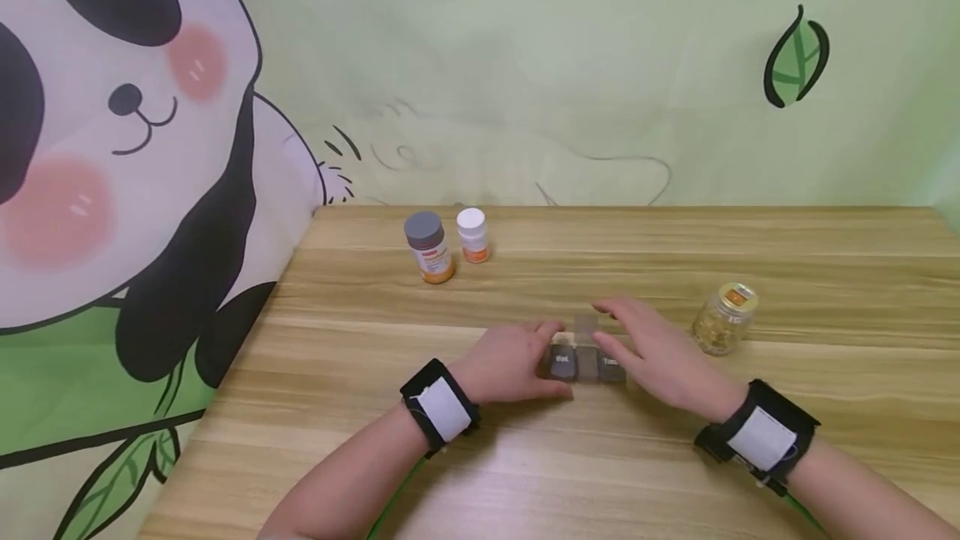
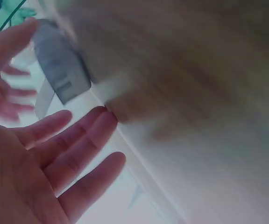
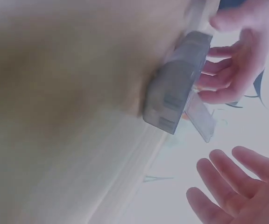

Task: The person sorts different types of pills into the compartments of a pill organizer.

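Note:
A small grey pill organizer (image 1: 587, 367) with lettered lids lies on the wooden table between both hands. Its middle lid (image 1: 585, 329) stands raised, also visible as a clear flap (image 3: 201, 117) in the right wrist view. At the organizer's left end is my left hand (image 1: 506, 363), its fingers spread loosely behind and its thumb in front. My right hand (image 1: 663, 361) hovers by the right end, fingers extended and partly over the lettered lid there. Both wrist views show relaxed fingers around the organizer (image 2: 62, 70), with nothing gripped.
Toward the back left of the table stand a grey-capped bottle (image 1: 431, 248) and a smaller white bottle (image 1: 472, 233). Just beyond the right hand is a glass jar (image 1: 724, 320) with a gold lid. A panda-printed cloth (image 1: 465, 90) hangs behind the table's back edge.

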### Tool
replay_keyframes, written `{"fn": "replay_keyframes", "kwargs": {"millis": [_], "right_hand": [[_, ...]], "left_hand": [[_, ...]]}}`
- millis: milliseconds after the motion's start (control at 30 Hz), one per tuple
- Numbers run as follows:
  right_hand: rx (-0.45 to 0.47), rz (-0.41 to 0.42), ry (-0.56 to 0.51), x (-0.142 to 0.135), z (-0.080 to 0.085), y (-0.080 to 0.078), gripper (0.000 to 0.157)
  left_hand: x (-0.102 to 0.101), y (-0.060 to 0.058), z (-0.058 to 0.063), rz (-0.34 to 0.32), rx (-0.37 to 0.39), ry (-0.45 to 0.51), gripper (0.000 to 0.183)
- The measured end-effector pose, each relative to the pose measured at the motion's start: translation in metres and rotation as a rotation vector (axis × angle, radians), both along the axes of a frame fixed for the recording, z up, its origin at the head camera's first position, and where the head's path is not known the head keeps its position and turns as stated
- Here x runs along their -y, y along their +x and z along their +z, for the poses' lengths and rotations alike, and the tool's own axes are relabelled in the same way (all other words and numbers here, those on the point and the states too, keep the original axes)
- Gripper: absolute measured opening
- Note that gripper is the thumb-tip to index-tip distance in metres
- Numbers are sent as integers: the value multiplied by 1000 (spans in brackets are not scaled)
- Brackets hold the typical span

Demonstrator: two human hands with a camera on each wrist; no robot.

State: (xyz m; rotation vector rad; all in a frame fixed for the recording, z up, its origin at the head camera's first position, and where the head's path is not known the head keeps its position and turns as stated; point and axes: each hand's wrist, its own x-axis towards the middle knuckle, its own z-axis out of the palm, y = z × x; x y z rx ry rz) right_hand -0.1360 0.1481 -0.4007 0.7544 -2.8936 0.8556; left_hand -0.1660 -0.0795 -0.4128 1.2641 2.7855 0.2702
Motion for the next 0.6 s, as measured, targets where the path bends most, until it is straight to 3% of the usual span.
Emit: {"fn": "replay_keyframes", "kwargs": {"millis": [133, 267, 333, 433, 500, 600], "right_hand": [[-63, 18, -26, -9, -1, 15, 45], [-85, 34, -36, -16, -3, 28, 42], [-88, 34, -49, -18, -1, 32, 41], [-113, 34, -67, -21, 2, 35, 40], [-139, 37, -78, -21, 3, 35, 38], [-174, 50, -91, -21, 6, 33, 34]], "left_hand": [[18, -6, 2, 132, 247, 186, 75], [33, -18, 5, 306, 355, 465, 68], [34, -28, 6, 374, 322, 624, 66], [31, -45, 7, 430, 180, 783, 67], [29, -58, 7, 457, 34, 803, 68], [26, -75, 9, 510, -148, 756, 69]]}}
